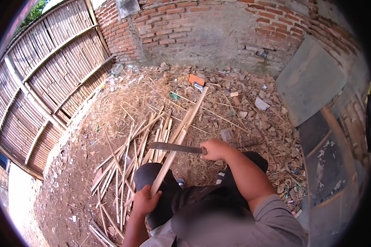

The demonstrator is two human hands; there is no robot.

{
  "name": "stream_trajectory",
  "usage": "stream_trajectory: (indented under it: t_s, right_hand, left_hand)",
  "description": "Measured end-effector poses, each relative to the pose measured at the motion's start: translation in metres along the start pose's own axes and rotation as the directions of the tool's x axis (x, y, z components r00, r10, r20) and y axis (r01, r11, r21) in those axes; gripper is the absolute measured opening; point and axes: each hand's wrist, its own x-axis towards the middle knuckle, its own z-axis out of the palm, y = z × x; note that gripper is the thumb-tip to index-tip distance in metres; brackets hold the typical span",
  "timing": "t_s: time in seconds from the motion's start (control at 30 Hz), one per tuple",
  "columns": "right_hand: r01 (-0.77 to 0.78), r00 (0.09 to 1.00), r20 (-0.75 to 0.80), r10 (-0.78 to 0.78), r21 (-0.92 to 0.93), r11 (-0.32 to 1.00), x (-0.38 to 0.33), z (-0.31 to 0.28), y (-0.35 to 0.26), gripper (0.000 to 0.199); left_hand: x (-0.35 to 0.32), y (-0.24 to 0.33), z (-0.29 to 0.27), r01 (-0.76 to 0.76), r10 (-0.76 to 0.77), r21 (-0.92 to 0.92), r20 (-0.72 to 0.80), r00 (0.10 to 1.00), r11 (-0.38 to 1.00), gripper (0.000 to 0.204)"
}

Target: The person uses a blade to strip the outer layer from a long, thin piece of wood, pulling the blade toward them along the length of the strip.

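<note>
My left hand is closed around the near end of a long split bamboo strip, which slants away from me and up to the right. In my right hand is a machete, its dark blade pointing left. The blade crosses the strip near its middle; whether it touches or only hovers above, I cannot tell. Most of the machete's handle is hidden in my fist. Several thin bamboo strips lie in a loose pile on the ground, left of and beyond my left knee.
Rubble and litter cover the ground, with an orange piece and a clear plastic container among them. A bamboo fence stands at left, a brick wall at the back. Grey panels lean at right.
</note>
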Motion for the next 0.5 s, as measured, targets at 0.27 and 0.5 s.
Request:
stream_trajectory:
  t_s: [0.27,0.5]
  right_hand:
    - [-0.206,0.966,-0.108,0.234,0.220,0.953,-0.004,-0.021,0.021,0.045]
    - [-0.001,0.999,0.043,0.000,0.037,0.999,-0.003,-0.001,-0.001,0.041]
  left_hand:
    - [-0.001,0.003,-0.002,-0.007,0.007,0.021,0.000,1.000,1.000,0.039]
    - [-0.001,0.004,-0.003,-0.021,0.021,-0.006,-0.005,1.000,1.000,0.039]
